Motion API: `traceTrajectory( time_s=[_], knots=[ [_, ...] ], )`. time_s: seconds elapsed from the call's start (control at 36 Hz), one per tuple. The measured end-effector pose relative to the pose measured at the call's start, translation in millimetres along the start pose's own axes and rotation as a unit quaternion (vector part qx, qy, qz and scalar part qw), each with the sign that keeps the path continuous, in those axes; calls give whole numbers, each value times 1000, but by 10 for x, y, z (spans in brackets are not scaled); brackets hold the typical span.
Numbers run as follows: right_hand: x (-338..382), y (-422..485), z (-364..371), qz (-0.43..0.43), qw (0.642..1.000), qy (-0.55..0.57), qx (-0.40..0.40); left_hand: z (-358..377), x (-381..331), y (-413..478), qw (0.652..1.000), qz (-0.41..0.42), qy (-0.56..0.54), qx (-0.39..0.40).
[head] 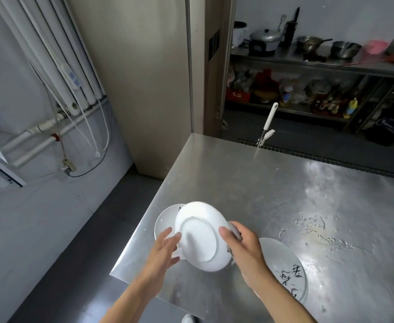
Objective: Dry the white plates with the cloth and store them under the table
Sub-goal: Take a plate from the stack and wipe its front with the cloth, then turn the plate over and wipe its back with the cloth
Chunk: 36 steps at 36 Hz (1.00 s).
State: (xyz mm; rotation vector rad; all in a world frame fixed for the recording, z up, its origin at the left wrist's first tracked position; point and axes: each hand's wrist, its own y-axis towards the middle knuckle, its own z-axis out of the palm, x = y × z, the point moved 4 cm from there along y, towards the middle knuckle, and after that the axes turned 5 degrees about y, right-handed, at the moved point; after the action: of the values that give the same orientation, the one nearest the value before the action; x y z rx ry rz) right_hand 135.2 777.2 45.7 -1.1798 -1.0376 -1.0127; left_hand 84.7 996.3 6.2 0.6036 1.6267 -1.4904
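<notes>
Two hands clamp one raised white plate (pixel 199 238) at lower centre, underside up: left hand (pixel 165 247) grips its left rim, right hand (pixel 242 243) presses the grey cloth (pixel 235 230) against its right rim. Further plates rest on the tabletop (pixel 284 183).

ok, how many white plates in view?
3. One held tilted, underside to the camera; one on the table behind it, near the left edge; one flat on the table at right. Others may be hidden.
</notes>
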Motion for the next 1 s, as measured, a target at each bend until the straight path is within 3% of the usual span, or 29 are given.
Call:
traceTrajectory(
  time_s=[0.08, 0.19, 0.31, 0.39, 0.44, 0.5, 0.56, 0.61, 0.67, 0.69, 0.81, 0.89, 1.0],
  knots=[
    [-62, 7, -27, 86, 982, 169, -9, 41, 25, -57, 993, 4, -55, 105],
    [-55, 66, -114, 147, 958, 245, -33, 34, -33, -102, 985, 20, -118, 128],
    [-77, 125, -235, 139, 972, 162, -97, 122, -76, -143, 981, 32, -122, 149],
    [-67, 199, -345, 67, 973, 43, -216, 177, -109, -153, 981, 44, -120, 146],
    [9, 228, -308, 3, 972, -3, -233, 212, -108, -161, 982, 45, -113, 145],
    [79, 248, -196, -66, 979, -86, -170, 249, -98, -173, 983, 41, -107, 146],
    [135, 214, -1, -146, 968, -198, -48, 285, -89, -179, 983, 37, -108, 145],
    [155, 106, 200, -243, 911, -326, 72, 311, -93, -174, 982, 37, -115, 147],
    [148, 46, 254, -309, 848, -413, 121, 308, -109, -158, 981, 43, -116, 149],
    [160, 55, 221, -316, 840, -424, 122, 289, -115, -148, 981, 46, -117, 148],
    [196, 224, 42, -239, 875, -411, 90, 208, -112, -133, 980, 42, -130, 148],
    [282, 221, 207, -243, 881, -399, 66, 256, -125, -147, 977, 45, -117, 171],
    [243, 43, 374, -251, 884, -337, 205, 219, -170, -122, 978, 64, -123, 157]
  ],
)
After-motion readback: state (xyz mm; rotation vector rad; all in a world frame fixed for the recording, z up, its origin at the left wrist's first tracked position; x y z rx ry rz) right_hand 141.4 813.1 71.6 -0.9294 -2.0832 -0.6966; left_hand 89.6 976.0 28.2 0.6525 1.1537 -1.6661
